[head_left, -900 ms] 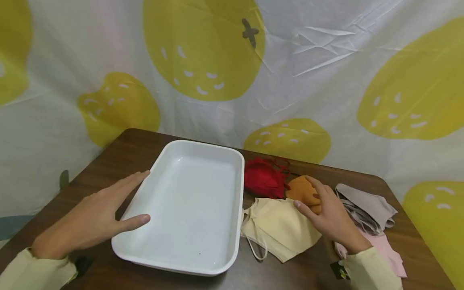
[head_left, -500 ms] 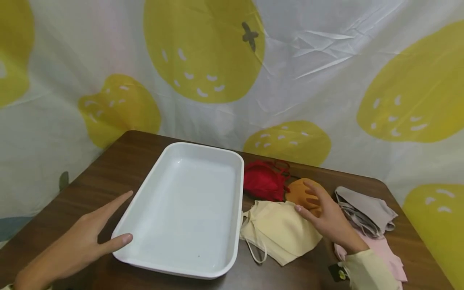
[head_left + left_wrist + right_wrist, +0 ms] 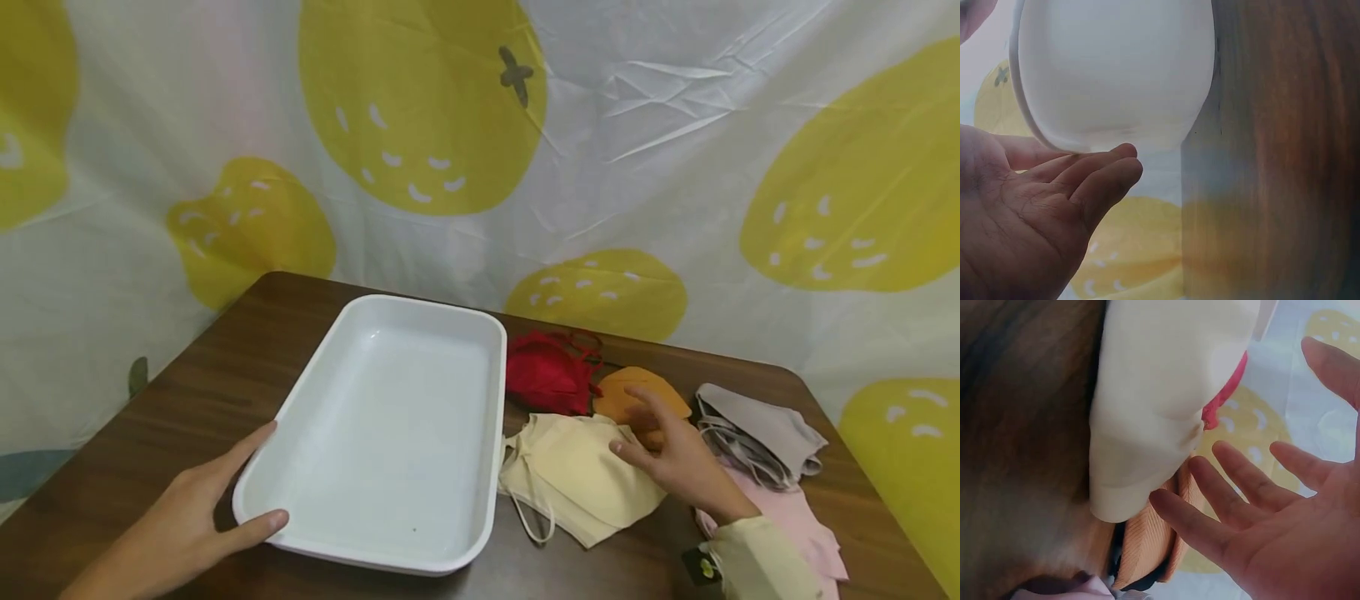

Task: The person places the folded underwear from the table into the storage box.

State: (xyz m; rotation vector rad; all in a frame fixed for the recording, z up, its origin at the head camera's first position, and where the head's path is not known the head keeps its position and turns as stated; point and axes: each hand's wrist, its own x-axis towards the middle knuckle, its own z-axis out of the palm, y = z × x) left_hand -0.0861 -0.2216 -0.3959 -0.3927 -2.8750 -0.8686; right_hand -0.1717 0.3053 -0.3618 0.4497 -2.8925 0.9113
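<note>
A white rectangular tray (image 3: 405, 442) stands on the brown table. My left hand (image 3: 180, 521) is at its near left corner, the thumb by the rim. In the left wrist view, the fingers (image 3: 1100, 181) lie nearly straight against the tray's outer wall. My right hand (image 3: 686, 462) hovers with spread fingers over the right end of a cream bra (image 3: 577, 475). An orange bra (image 3: 637, 387), partly hidden by that hand, lies just behind. From the right wrist, the fingertips look close to the cream cup; whether they touch it I cannot tell.
A red bra (image 3: 547, 375) sits by the tray's right side. Folded grey fabric (image 3: 761, 425) and a pink garment (image 3: 795, 521) lie at the right, with a small dark tag (image 3: 699, 567) nearby. A lemon-print cloth (image 3: 420, 108) hangs behind the table (image 3: 202, 367).
My left hand has moved down along the tray's left side, drawing back and then coming onto its near corner. The right hand has stayed almost in place. Tray and bras look unmoved.
</note>
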